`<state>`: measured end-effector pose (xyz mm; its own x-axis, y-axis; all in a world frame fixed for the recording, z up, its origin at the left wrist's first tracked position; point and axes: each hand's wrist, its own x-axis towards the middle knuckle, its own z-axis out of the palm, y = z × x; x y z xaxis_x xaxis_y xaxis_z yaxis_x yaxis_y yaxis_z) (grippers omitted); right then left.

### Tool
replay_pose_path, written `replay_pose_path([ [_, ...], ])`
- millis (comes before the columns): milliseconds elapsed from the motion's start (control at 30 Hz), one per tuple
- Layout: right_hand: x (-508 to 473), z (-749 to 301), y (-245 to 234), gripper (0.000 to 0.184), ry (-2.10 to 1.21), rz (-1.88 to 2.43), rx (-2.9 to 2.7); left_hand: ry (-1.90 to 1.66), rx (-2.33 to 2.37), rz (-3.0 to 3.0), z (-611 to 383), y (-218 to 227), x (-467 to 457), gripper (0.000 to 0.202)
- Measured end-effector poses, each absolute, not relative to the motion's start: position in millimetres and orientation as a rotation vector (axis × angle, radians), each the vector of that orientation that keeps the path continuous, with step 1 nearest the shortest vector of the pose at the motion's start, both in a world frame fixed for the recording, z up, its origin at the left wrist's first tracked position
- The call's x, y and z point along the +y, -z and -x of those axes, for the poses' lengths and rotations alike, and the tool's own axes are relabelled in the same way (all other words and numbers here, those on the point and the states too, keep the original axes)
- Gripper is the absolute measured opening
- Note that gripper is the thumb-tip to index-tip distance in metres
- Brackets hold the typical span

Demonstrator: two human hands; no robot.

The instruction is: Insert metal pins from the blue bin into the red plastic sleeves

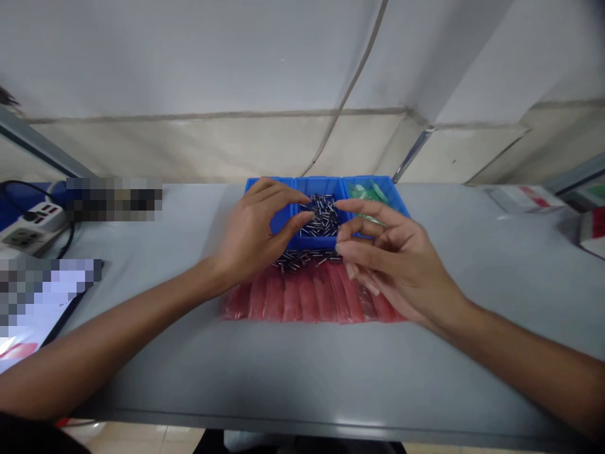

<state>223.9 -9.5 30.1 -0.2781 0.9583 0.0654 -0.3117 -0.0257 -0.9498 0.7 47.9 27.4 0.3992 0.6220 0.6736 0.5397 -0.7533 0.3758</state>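
Note:
My left hand (255,233) reaches over a blue three-compartment plastic tray (312,189), with thumb and fingers apart at a heap of small dark metal tubes (324,217) in the middle compartment. My right hand (387,258) hangs just to the right, its fingertips near the tray's front edge and no held item showing. Green items (368,194) lie in the right compartment, partly behind my right hand. Loose tubes (305,258) lie in front of the tray, on a row of red translucent plastic packets (302,297).
A grey tabletop (151,353) carries everything. At the far left sit a white power strip (28,230) with black cable and a tablet (42,315), partly blurred. White and red boxes (524,198) stand at the back right against a wall.

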Motion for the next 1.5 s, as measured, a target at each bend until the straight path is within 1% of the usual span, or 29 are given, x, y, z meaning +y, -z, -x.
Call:
replay_pose_path([
  [167, -14.1, -226.1, -30.9, 0.047, -1.476, 0.850, -1.228, -1.308, 0.928, -2.563, -0.8, -34.0, 44.1, 0.013],
  [367, -19.1, -225.2, -33.0, 0.028, -1.438, 0.894, -1.192, -1.155, 0.655, -2.413, -8.1, -44.4, 20.4, 0.008],
  [500, -21.2, -223.6, -30.1, 0.025, -1.444, 0.887, -1.206, -1.124, 0.663, -2.349, -12.2, -45.1, 11.0, 0.013],
  [633, -23.8, -222.0, -27.2, 0.017, -1.407, 0.909, -1.225, -1.069, 0.618, -2.320, -12.8, -46.1, 7.8, 0.018],
  [900, -27.9, -221.1, -24.8, 0.013, -1.351, 0.949, -1.237, -0.997, 0.546, -2.298, -8.5, -48.8, 10.0, 0.020],
  [1100, -29.5, -219.8, -20.5, 0.013, -1.323, 0.946, -1.219, -1.077, 0.522, -2.354, -9.7, -45.4, 11.7, 0.020],
  [1267, -35.1, -213.4, -21.3, 0.011, -1.230, 0.921, -1.274, -1.186, 0.689, -2.333, -12.9, -42.6, 8.0, 0.018],
  [1300, -36.8, -212.1, -22.0, 0.014, -1.213, 0.920, -1.300, -1.194, 0.745, -2.331, -12.9, -42.9, 7.4, 0.018],
  [1433, -41.5, -211.2, -23.6, 0.035, -1.192, 0.856, -1.349, -1.204, 1.018, -2.298, -9.4, -46.3, 9.8, 0.021],
  [1500, -40.6, -213.7, -23.5, 0.038, -1.252, 0.818, -1.323, -1.234, 1.142, -2.250, -6.3, -48.0, 14.3, 0.019],
])
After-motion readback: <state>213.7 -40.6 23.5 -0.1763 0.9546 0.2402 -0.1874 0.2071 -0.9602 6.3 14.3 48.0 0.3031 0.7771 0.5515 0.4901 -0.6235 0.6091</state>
